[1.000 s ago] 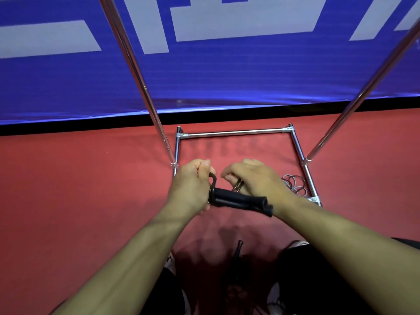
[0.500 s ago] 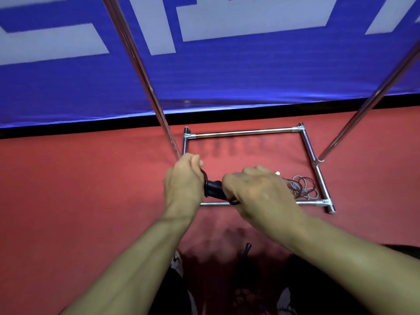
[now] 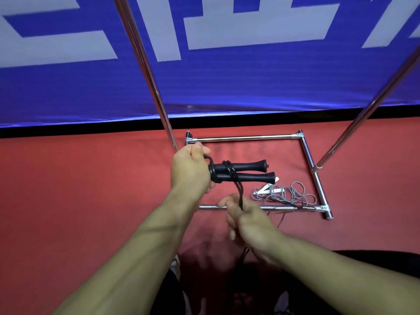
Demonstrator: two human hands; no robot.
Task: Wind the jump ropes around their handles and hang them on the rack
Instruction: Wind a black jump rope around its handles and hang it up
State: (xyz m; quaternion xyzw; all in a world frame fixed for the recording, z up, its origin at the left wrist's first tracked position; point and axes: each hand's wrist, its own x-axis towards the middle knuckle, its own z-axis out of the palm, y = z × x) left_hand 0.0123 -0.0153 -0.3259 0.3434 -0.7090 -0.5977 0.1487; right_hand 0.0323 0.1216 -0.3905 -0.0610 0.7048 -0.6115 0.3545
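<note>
My left hand [image 3: 190,171] grips two black jump-rope handles [image 3: 246,171] side by side at their left ends; they point to the right. A few turns of black rope [image 3: 229,172] circle the handles near my fingers. The rope runs down from there into my right hand [image 3: 244,215], which grips the strand below the handles. A second jump rope, grey with white handles [image 3: 285,193], lies in loose coils on the floor inside the rack's base. The chrome rack [image 3: 246,138] has a rectangular base frame and two slanted uprights.
A blue banner with white shapes [image 3: 204,64] hangs behind the rack. The floor is red [image 3: 68,189]. The rack's left upright [image 3: 147,71] and right upright [image 3: 372,103] rise on either side. My dark-clothed legs and shoes sit at the bottom edge.
My right hand has come off the handles and dropped toward me, pulling the rope strand down. The handles now show in full, with rope turns around them. The left hand keeps its hold.
</note>
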